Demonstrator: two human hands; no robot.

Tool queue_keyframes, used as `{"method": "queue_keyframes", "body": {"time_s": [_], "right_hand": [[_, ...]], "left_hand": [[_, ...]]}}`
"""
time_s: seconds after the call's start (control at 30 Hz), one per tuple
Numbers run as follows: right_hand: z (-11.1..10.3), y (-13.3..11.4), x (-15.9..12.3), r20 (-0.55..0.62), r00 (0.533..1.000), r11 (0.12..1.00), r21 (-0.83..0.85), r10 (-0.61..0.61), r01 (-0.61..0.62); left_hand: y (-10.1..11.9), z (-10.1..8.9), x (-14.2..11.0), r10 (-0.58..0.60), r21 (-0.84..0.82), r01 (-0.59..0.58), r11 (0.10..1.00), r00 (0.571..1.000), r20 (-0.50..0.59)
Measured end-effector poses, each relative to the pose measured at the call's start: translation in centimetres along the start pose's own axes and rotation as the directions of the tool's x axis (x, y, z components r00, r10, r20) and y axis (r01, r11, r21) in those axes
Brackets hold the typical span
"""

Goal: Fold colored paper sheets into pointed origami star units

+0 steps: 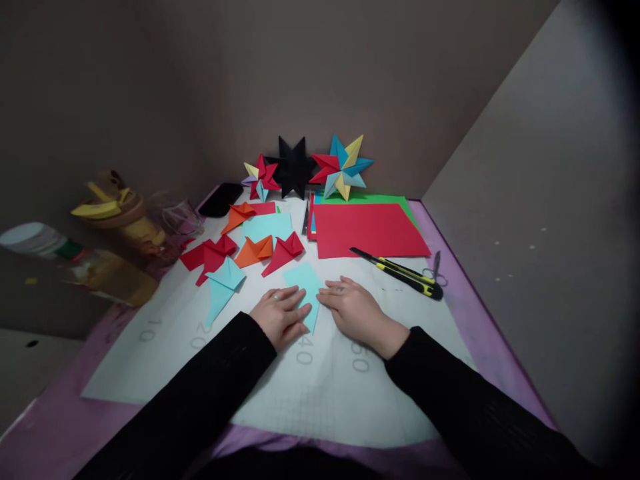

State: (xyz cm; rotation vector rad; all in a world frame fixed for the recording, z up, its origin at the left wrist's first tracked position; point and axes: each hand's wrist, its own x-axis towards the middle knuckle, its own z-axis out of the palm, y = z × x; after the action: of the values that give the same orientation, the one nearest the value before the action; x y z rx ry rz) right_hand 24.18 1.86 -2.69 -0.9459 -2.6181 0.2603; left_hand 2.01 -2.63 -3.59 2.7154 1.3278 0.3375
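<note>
A light blue folded paper (309, 288) lies flat on the white sheet in front of me, its lower end narrowing to a point. My left hand (283, 316) rests on its left side with the fingers stretched across it. From the right, my right hand (356, 312) lies flat with its fingertips at the paper's right edge. To the left are several folded paper pieces: a light blue one (225, 283), a red one (285, 253), an orange one (256, 251) and another red one (215, 255).
A yellow-black utility knife (407, 275) and small scissors (436, 270) lie right. Red paper sheets (367, 230) are stacked behind. Paper stars (345, 167) lean against the wall, near a phone (221, 200). A bottle (107, 270) and a pot (125, 210) stand left.
</note>
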Motion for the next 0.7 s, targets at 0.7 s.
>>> {"method": "queue_keyframes", "body": {"time_s": [0.7], "right_hand": [[0.2,0.2,0.2,0.027,0.997,0.972,-0.227,0.07,-0.062]], "left_hand": [[5.0,-0.2,-2.1,-0.081,-0.029,0.082,0.996,0.996,0.044]]}}
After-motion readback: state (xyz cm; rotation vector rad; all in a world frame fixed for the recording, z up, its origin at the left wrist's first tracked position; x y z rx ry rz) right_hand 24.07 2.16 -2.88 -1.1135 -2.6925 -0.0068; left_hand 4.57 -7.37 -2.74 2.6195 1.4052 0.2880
